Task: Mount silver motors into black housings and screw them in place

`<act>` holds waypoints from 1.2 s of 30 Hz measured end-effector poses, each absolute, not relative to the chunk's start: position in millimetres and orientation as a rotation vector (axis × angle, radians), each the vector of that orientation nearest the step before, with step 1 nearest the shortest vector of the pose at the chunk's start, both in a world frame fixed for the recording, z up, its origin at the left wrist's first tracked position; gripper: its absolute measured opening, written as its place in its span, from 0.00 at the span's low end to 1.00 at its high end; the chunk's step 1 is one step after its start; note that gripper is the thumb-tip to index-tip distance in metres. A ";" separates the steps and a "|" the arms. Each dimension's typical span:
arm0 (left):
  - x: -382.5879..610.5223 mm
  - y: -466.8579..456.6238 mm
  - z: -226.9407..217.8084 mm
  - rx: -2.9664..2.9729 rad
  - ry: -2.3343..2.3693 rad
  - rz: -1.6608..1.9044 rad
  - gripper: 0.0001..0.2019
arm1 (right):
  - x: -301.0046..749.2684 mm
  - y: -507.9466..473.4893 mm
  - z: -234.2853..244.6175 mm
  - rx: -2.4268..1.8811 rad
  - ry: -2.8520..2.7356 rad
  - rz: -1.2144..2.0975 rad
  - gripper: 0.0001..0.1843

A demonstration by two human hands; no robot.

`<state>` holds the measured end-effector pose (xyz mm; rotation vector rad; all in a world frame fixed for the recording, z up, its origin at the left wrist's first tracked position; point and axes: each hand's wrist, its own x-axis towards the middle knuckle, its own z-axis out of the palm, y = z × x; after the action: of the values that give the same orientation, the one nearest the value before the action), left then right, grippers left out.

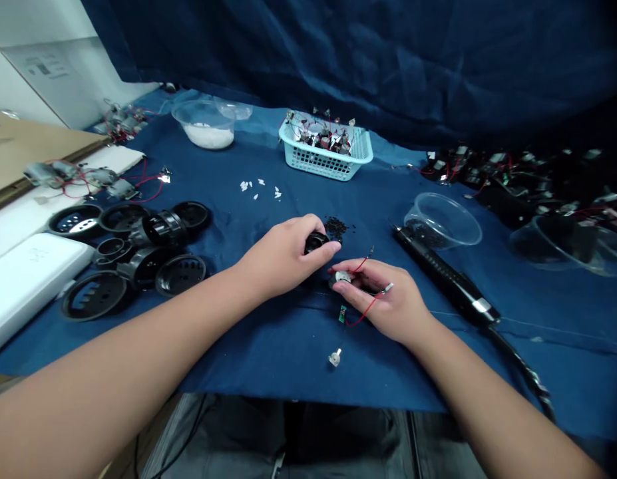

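Black moulded plastic forms the round, hollow housing (314,245) at the centre of the frame, gripped between the thumb and curled fingers of the left hand (293,256). Just to its lower right, the right hand (388,296) pinches a small, pale metallic motor (342,275); thin red wires (371,309) extend beside it. Creased blue cloth (273,352) lies beneath; a perforated turquoise basket (321,161) stands at upper centre.
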<state>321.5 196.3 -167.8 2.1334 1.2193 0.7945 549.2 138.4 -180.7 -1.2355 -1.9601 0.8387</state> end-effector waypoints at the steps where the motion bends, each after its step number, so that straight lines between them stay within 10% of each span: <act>1: 320.9 196.2 -170.1 2.265 1.220 0.770 0.14 | 549.7 139.2 -179.4 -1.213 -1.969 0.833 0.14; 36: 325.1 184.5 -179.9 2.484 0.951 0.558 0.13 | 552.4 137.2 -179.2 -1.232 -1.745 0.959 0.14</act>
<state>325.1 184.5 -179.9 2.4836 0.9506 0.5579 552.4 137.2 -179.2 -1.2318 -1.7452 0.9592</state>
